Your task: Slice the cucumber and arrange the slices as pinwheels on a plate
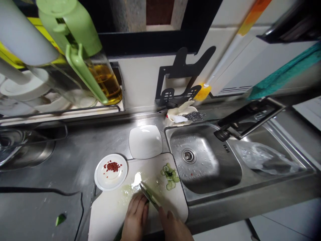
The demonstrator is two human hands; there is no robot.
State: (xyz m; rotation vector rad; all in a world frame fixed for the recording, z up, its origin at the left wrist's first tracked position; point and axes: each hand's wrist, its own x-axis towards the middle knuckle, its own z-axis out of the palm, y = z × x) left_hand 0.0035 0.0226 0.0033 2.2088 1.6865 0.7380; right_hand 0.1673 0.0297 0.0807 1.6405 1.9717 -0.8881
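My right hand (174,227) is closed round the handle of a kitchen knife (148,195), its blade angled to the upper left over the white cutting board (107,214). Right beside the blade, my left hand (135,214) has its fingers curled down on a cucumber (118,233), which is mostly hidden; a bit of green skin shows beneath the palm. Some pale green lies along the blade's right side. Thin cucumber slices (170,177) are heaped near the board's right edge. Wet, shiny residue covers the board ahead of my fingers.
A small white plate (100,179) with chopped red pieces (112,166) overlaps the board's left corner. Behind the board is a square white plate (145,142). The steel sink (213,174) with a dark faucet (225,132) lies right. A cucumber end (60,219) sits left.
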